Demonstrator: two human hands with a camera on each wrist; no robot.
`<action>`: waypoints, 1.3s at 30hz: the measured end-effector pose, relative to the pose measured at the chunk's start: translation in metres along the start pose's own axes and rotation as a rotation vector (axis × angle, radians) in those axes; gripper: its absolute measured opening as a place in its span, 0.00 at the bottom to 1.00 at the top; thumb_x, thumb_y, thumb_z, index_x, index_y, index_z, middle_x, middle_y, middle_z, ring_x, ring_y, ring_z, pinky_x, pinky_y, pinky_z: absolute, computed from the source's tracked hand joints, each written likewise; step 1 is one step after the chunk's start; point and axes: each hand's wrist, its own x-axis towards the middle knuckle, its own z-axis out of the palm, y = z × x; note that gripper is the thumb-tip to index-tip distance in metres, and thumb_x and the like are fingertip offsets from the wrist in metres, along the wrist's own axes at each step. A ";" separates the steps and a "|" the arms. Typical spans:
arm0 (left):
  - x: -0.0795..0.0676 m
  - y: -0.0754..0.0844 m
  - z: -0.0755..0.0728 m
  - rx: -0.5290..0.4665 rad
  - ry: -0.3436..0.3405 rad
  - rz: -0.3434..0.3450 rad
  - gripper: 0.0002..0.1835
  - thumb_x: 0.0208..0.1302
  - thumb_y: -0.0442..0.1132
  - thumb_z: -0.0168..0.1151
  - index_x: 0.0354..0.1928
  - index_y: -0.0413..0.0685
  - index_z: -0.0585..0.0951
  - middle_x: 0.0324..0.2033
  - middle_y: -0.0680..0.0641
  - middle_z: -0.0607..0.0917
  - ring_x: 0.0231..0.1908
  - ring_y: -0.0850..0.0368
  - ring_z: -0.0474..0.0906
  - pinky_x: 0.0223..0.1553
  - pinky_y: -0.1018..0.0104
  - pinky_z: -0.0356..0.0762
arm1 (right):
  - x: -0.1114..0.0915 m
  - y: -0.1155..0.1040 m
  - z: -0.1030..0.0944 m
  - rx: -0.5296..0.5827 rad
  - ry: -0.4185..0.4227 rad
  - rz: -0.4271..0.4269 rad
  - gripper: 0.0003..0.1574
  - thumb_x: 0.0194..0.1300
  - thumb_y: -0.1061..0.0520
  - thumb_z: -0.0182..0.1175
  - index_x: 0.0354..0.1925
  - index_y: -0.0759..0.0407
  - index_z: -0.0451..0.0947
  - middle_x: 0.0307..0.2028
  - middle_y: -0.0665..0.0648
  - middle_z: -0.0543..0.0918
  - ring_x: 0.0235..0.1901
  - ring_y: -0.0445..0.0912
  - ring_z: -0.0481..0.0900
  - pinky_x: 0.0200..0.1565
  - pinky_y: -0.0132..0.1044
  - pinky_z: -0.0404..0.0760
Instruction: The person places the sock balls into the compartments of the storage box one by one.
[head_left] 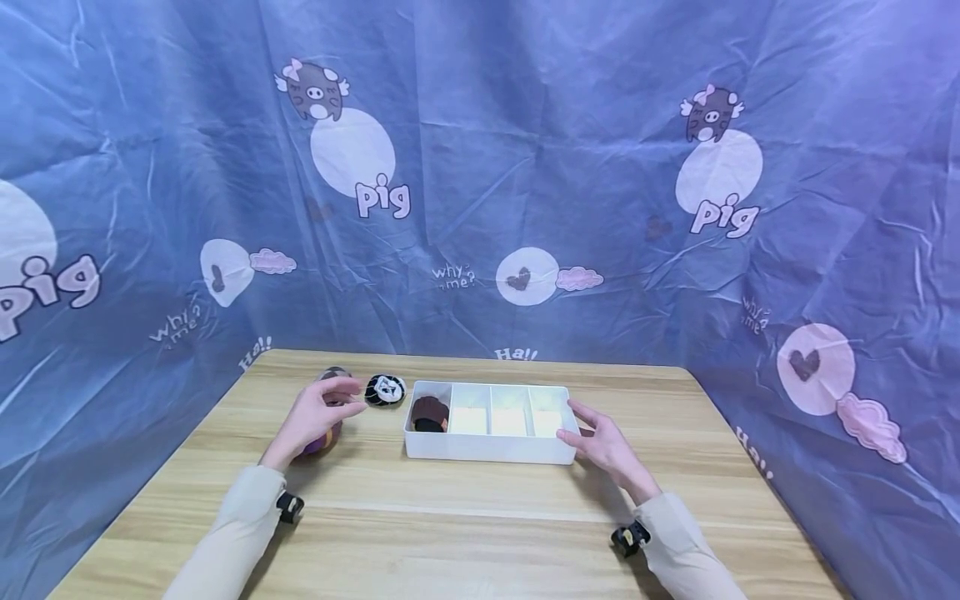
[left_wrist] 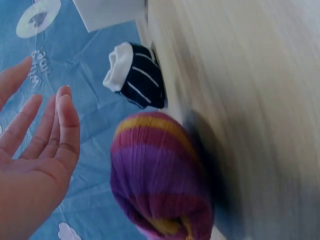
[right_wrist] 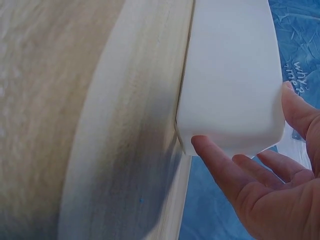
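Note:
A white divided box (head_left: 491, 447) stands on the table, with a dark brown rolled bundle (head_left: 431, 410), probably socks, in its leftmost compartment. My right hand (head_left: 603, 446) grips the box's right end, thumb and fingers spread around the corners. To the left, my left hand (head_left: 318, 412) is raised with bent, spread fingers and nothing in it. Beside and below it lies a purple, maroon and yellow striped sock roll (left_wrist: 160, 170), mostly hidden by the hand in the head view. A black sock roll with white stripes (head_left: 386, 390) sits between that hand and the box.
A greyish-brown bundle (head_left: 334, 372) shows partly behind my left hand. The wooden table (head_left: 450, 533) ends at a blue patterned curtain (head_left: 480, 183) along the back and sides. Several other compartments of the box show a bare white floor.

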 end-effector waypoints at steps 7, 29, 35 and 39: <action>-0.003 -0.003 -0.013 0.021 0.020 -0.008 0.21 0.59 0.39 0.71 0.53 0.39 0.81 0.46 0.36 0.86 0.40 0.59 0.84 0.42 0.74 0.80 | 0.000 0.001 -0.001 -0.016 0.009 0.005 0.50 0.64 0.57 0.66 0.75 0.61 0.52 0.76 0.66 0.51 0.67 0.68 0.64 0.52 0.44 0.82; -0.016 -0.032 -0.047 -0.073 0.026 -0.090 0.31 0.57 0.41 0.72 0.58 0.30 0.75 0.55 0.29 0.79 0.48 0.58 0.82 0.45 0.78 0.78 | 0.001 0.003 0.002 0.015 -0.001 -0.009 0.50 0.63 0.58 0.66 0.75 0.62 0.52 0.76 0.67 0.50 0.66 0.68 0.65 0.52 0.44 0.82; -0.016 -0.039 -0.050 -0.015 0.009 -0.137 0.31 0.56 0.40 0.73 0.58 0.30 0.76 0.55 0.31 0.80 0.52 0.47 0.79 0.46 0.82 0.72 | 0.001 0.003 0.000 -0.002 0.007 -0.003 0.50 0.63 0.57 0.66 0.75 0.61 0.52 0.76 0.66 0.51 0.66 0.68 0.65 0.49 0.41 0.83; -0.016 -0.042 -0.052 0.009 -0.014 -0.151 0.30 0.55 0.38 0.72 0.58 0.30 0.76 0.57 0.31 0.79 0.58 0.37 0.74 0.47 0.80 0.70 | 0.001 0.003 -0.001 -0.016 0.004 -0.013 0.50 0.64 0.57 0.66 0.75 0.62 0.52 0.75 0.67 0.51 0.66 0.68 0.65 0.48 0.40 0.84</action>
